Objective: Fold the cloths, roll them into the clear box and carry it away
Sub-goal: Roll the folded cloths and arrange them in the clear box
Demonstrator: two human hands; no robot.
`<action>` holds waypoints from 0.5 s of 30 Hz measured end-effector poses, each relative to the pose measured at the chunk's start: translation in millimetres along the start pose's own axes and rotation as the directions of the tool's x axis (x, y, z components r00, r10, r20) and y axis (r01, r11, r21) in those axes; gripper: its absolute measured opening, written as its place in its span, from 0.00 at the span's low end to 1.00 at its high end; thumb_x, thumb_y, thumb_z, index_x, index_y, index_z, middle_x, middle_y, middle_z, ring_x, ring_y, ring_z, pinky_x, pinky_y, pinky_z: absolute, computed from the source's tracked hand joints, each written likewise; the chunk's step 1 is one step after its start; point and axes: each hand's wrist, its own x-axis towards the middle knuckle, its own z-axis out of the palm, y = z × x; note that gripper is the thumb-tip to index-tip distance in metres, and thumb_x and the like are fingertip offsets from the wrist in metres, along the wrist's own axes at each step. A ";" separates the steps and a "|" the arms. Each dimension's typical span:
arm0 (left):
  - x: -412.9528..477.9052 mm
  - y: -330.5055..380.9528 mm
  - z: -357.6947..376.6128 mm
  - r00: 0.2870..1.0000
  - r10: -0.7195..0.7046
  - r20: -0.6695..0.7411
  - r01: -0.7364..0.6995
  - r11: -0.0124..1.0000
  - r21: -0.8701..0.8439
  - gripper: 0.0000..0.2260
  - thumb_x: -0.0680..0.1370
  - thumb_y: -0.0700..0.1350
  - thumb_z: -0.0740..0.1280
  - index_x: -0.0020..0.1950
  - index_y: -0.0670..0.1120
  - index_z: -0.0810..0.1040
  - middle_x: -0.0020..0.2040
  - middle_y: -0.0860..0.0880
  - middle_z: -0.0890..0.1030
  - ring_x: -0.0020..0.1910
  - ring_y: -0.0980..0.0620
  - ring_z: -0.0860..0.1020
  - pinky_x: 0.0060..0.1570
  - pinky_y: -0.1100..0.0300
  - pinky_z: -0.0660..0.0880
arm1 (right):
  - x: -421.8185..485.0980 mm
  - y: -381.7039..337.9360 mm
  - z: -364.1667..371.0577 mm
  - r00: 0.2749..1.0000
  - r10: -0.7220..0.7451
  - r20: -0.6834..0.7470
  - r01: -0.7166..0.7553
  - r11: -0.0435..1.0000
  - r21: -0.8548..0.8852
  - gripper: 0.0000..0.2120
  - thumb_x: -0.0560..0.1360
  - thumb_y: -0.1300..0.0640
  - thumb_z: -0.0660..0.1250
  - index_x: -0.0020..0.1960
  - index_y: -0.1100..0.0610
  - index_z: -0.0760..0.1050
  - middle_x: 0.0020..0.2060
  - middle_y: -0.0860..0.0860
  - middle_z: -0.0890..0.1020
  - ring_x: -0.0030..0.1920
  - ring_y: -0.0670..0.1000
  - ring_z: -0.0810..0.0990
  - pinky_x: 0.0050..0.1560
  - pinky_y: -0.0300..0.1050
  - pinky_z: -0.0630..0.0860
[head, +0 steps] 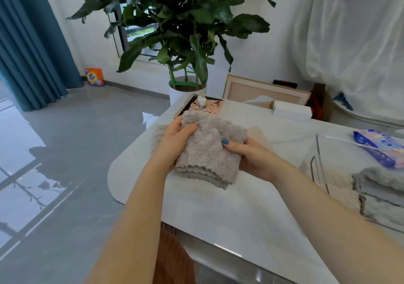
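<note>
White table, two hands gripping one folded cloth

cloth: fluffy beige plush (scalloped edges) | table: smooth glossy white | clear box: glossy plastic

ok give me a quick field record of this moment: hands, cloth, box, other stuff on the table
left hand: grips folded cloth's left side
right hand: grips its right side, thumb on top
beige cloth: folded in layers, held above white table
clear box: on table at right, grey folded cloths seen inside
wipes pack: far right
tissue box: far edge
</note>
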 end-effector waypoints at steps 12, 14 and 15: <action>-6.7 -33.0 49.3 0.892 -0.423 0.161 0.401 0.903 0.153 0.26 0.70 0.44 0.75 0.66 0.42 0.72 0.57 0.46 0.83 0.53 0.49 0.82 0.51 0.53 0.80 | -45.3 1.4 -48.7 0.969 0.140 -0.203 -0.133 0.990 0.046 0.17 0.78 0.49 0.65 0.64 0.55 0.74 0.53 0.52 0.84 0.53 0.53 0.83 0.53 0.51 0.80; -7.8 -30.4 61.2 0.912 -0.376 0.163 0.373 0.927 0.046 0.20 0.73 0.38 0.73 0.63 0.39 0.74 0.54 0.44 0.84 0.52 0.48 0.83 0.49 0.55 0.81 | -55.8 1.9 -56.9 0.976 0.189 -0.112 -0.191 0.982 -0.011 0.17 0.78 0.45 0.63 0.65 0.49 0.73 0.57 0.50 0.83 0.56 0.54 0.82 0.54 0.56 0.79; -9.0 -29.2 68.9 0.914 -0.366 0.176 0.371 0.929 0.007 0.16 0.74 0.37 0.71 0.61 0.39 0.76 0.53 0.43 0.84 0.51 0.47 0.83 0.47 0.55 0.81 | -62.6 2.5 -61.0 0.978 0.198 -0.070 -0.202 0.978 -0.054 0.16 0.78 0.44 0.63 0.65 0.47 0.72 0.58 0.51 0.82 0.57 0.57 0.82 0.52 0.58 0.80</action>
